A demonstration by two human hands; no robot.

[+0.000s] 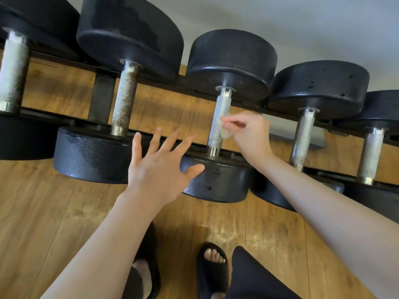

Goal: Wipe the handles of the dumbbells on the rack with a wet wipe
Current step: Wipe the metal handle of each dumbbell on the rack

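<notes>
Several black dumbbells lie side by side across a dark rack (101, 91), knurled metal handles bridging its two rails. My right hand (248, 134) pinches a small pale wet wipe (224, 126) against the right side of the middle dumbbell's handle (220, 117). My left hand (159, 167) is spread with straight fingers in front of that dumbbell's near head (218, 182), holding nothing; whether it touches is unclear. A rust-flecked handle (125, 98) is to the left, and a cleaner handle (303, 134) to the right.
Wood-plank floor (54, 212) lies under and in front of the rack. My feet in black slides (212, 270) stand just below the hands. A pale wall (302, 24) runs behind the far dumbbell heads.
</notes>
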